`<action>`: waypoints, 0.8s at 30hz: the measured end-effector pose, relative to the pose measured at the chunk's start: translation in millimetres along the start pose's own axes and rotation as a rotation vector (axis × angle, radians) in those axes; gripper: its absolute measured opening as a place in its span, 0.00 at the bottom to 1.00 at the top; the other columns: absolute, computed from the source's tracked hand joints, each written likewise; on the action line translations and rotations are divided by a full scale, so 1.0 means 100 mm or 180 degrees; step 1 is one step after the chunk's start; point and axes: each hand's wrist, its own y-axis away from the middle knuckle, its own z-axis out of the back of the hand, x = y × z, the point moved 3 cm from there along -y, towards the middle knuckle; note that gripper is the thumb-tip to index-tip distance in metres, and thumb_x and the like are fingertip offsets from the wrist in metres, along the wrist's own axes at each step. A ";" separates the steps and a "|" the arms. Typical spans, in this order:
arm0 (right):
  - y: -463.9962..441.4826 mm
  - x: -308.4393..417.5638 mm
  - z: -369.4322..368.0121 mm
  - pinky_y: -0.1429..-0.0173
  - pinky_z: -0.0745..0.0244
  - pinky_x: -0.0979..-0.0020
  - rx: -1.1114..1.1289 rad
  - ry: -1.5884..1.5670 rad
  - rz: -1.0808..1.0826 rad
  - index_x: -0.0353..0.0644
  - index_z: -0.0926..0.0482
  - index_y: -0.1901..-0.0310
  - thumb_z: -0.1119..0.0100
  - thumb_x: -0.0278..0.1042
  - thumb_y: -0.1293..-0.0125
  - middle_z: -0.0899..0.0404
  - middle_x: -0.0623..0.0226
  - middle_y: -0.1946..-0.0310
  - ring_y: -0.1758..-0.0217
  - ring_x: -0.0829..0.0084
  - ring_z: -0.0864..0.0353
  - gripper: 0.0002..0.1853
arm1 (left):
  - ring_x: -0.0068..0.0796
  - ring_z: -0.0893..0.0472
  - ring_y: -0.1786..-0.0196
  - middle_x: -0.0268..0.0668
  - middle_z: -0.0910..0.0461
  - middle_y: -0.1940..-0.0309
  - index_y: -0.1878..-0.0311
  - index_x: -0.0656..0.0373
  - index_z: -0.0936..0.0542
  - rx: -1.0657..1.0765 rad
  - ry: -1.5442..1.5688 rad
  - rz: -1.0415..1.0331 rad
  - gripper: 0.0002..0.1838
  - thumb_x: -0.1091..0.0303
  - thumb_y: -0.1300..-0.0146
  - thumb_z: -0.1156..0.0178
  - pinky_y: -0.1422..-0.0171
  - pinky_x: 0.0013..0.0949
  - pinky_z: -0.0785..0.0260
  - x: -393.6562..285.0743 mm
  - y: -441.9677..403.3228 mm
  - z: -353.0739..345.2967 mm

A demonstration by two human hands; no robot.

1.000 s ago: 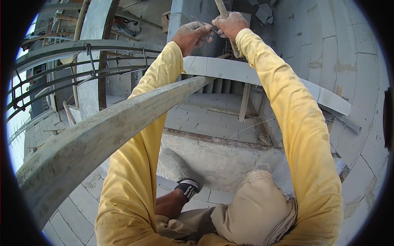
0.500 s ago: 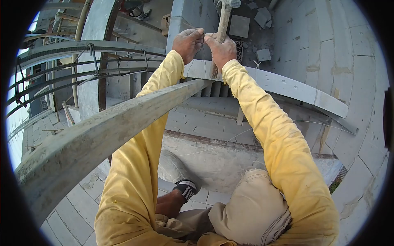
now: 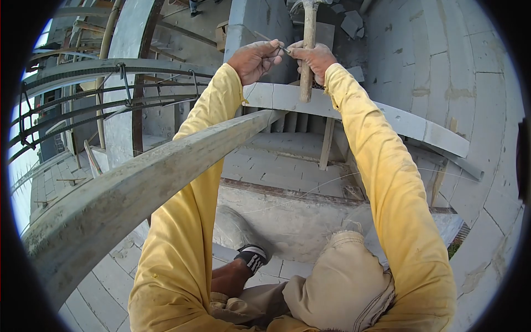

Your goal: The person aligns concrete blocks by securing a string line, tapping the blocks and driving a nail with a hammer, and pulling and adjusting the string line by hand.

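My left hand [image 3: 256, 60] pinches a thin, dark, nail-like metal piece [image 3: 285, 50] between thumb and fingers. A fine string [image 3: 272, 74] hangs below these fingers. Close on the right, my right hand [image 3: 315, 58] is closed around the wooden handle of a hammer [image 3: 306, 83]. The hammer stands head up, its metal head cut by the top edge of the view. The thumb and finger of that hand also meet the tip of the nail-like piece. Both hands are above a pale concrete block beam [image 3: 332, 105].
A long grey beam [image 3: 149, 171] slants up from lower left. Curved rebar [image 3: 110, 91] with ties lies at left. A grey column [image 3: 254, 25] stands behind my left hand. Block walls [image 3: 437, 72] rise at right. A person's lower legs [image 3: 194, 6] show at the top left.
My right hand has moved right and turned the hammer nearer upright. The nail-like piece now shows between both hands. The person at the top left has shifted.
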 end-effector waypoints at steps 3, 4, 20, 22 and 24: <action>-0.06 0.21 0.08 0.65 0.26 0.71 0.0054 0.0842 0.0537 0.42 0.15 0.63 0.31 0.38 0.42 0.21 0.71 0.70 0.72 0.77 0.26 0.10 | 0.16 0.20 0.66 0.29 0.19 0.65 0.55 0.58 0.22 0.0069 -0.0309 0.0042 0.11 0.60 0.29 0.40 0.68 0.16 0.32 -0.06 -0.01 -0.04; -0.05 0.32 0.09 0.60 0.24 0.68 -0.0015 0.1367 0.0654 0.43 0.15 0.63 0.31 0.40 0.43 0.19 0.68 0.70 0.68 0.73 0.23 0.11 | 0.16 0.21 0.66 0.28 0.19 0.65 0.55 0.58 0.22 0.0024 -0.0387 -0.0010 0.11 0.60 0.29 0.40 0.68 0.17 0.32 -0.05 -0.01 -0.08; -0.10 0.14 -0.08 0.43 0.24 0.64 -0.0196 0.1813 0.0519 0.46 0.13 0.54 0.35 0.50 0.43 0.15 0.55 0.61 0.54 0.57 0.16 0.21 | 0.23 0.17 0.60 0.31 0.18 0.62 0.49 0.59 0.20 -0.0703 -0.1571 -0.0587 0.18 0.54 0.30 0.39 0.55 0.24 0.26 0.06 0.00 -0.11; 0.00 0.12 -0.06 0.44 0.23 0.65 -0.0137 0.1853 0.0585 0.46 0.14 0.50 0.35 0.47 0.41 0.16 0.53 0.57 0.52 0.58 0.16 0.21 | 0.23 0.17 0.59 0.31 0.18 0.63 0.49 0.59 0.20 -0.0674 -0.1498 -0.0615 0.17 0.55 0.30 0.39 0.55 0.24 0.26 0.05 -0.04 -0.09; 0.14 0.17 -0.09 0.44 0.22 0.66 -0.0067 0.1872 0.0662 0.47 0.16 0.46 0.36 0.45 0.40 0.17 0.52 0.53 0.51 0.60 0.16 0.21 | 0.24 0.17 0.59 0.32 0.18 0.63 0.50 0.60 0.20 -0.0679 -0.1376 -0.0611 0.17 0.55 0.30 0.39 0.54 0.25 0.26 0.05 -0.02 -0.07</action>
